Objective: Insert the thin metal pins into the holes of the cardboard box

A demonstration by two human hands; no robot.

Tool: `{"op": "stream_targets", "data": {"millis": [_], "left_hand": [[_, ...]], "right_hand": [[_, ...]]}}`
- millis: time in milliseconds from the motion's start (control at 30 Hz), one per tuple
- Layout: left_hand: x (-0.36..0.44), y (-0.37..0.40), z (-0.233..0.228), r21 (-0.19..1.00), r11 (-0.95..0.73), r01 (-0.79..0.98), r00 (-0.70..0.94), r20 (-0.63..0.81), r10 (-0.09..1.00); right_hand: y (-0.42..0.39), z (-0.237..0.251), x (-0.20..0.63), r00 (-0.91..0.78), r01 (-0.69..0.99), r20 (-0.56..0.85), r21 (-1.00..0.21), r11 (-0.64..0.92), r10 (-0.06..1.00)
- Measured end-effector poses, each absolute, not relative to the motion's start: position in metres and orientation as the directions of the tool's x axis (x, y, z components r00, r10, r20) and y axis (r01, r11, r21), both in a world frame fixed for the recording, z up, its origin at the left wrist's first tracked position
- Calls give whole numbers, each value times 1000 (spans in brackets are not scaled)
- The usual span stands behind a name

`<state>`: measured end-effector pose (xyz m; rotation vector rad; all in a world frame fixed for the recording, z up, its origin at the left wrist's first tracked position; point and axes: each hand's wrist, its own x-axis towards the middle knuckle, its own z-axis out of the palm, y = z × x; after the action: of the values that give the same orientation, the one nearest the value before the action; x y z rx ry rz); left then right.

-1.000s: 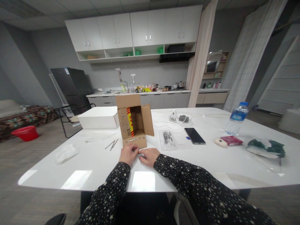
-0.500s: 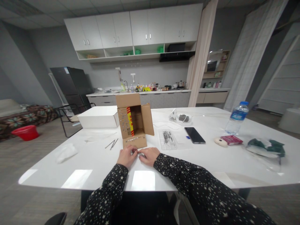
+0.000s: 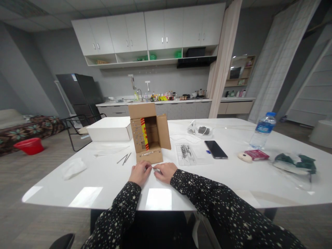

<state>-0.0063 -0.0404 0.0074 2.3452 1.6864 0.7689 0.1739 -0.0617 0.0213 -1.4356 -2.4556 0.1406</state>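
Note:
My left hand (image 3: pixel 140 172) rests on the white table in front of an open cardboard box (image 3: pixel 138 136), fingers bent together at the tips. Facing it, my right hand (image 3: pixel 166 172) lies with its index finger reaching toward the left fingertips. Both hands are closed around something too small to make out. The box stands with its flaps open, and rows of small shiny pieces dot its left flap and front flap (image 3: pixel 149 157). To the right of the hands is a clear plastic case (image 3: pixel 185 154) of small metal parts.
Thin metal tools (image 3: pixel 126 159) lie left of the box, near a white box (image 3: pixel 110 129) and a crumpled tissue (image 3: pixel 74 168). Toward the right are a phone (image 3: pixel 215 149), a water bottle (image 3: pixel 263 131), a red pack (image 3: pixel 256 155) and a dark green bundle (image 3: pixel 295 162).
The hands stay almost in place, with the left shifting very slightly left. The objects on the table have not moved.

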Motion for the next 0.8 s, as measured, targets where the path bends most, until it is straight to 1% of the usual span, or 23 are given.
{"op": "stream_targets", "data": {"millis": [133, 233, 433, 567, 667, 800], "left_hand": [[-5, -41, 5, 375, -347, 859, 232, 318, 919], [-7, -38, 0, 372, -342, 863, 212, 348, 913], [-11, -32, -6, 428, -336, 839, 138, 431, 892], [-10, -33, 2, 469, -371, 802, 101, 505, 857], [-9, -36, 10, 525, -410, 746, 68, 553, 831], [-8, -39, 15, 567, -442, 695, 6, 610, 792]], "right_hand": [[-62, 22, 174, -459, 838, 191, -231, 494, 868], [-63, 23, 174, -458, 838, 180, -239, 490, 871], [-62, 22, 173, -450, 842, 182, -238, 484, 874], [-61, 20, 173, -450, 842, 195, -231, 487, 872], [-60, 20, 174, -446, 846, 178, -237, 478, 877], [-60, 20, 174, -448, 847, 171, -235, 477, 878]]}}
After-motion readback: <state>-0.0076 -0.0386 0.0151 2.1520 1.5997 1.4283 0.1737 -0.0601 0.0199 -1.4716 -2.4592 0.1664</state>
